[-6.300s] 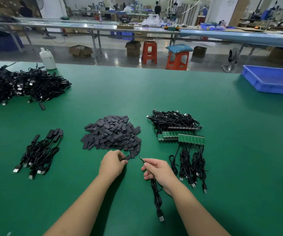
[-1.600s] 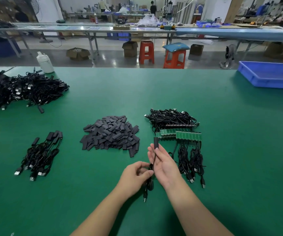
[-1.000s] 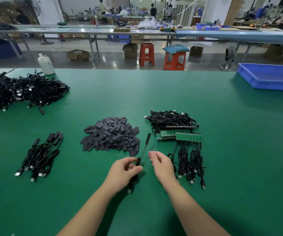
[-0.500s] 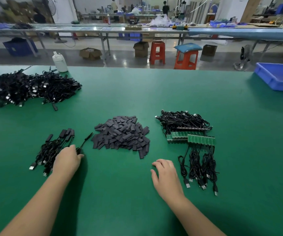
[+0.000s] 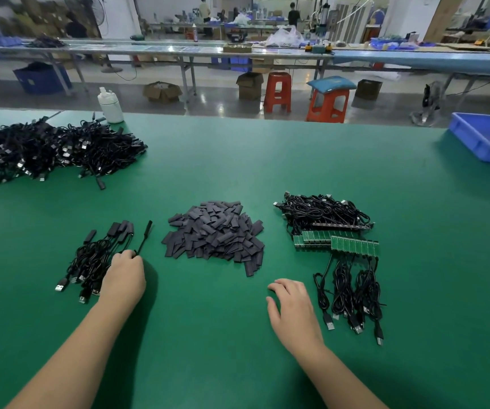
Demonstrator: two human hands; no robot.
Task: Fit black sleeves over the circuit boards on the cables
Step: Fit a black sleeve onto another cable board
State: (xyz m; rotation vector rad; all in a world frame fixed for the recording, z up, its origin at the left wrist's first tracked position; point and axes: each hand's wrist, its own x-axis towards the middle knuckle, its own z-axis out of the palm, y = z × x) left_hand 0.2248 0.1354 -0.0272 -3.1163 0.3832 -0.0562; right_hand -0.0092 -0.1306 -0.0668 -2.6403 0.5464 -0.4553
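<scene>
Pinched sleeved cable (image 5: 142,242) in left hand (image 5: 124,276); best released beside finished bundle (image 5: 96,258) left of fingertips; right hand (image 5: 292,309) relaxed, empty.

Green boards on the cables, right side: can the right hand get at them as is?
Probably yes. The right hand lies open on the mat just beside the coiled cables; the green boards sit beyond them, uncovered.

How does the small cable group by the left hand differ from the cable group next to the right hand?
The small cable group carries black sleeves at its far ends; the cable group by the right hand ends in bare green circuit boards. The left hand grips a cable of the first group; the right hand lies beside the second, holding nothing. Both are black cables with USB plugs pointing toward the person.
</scene>
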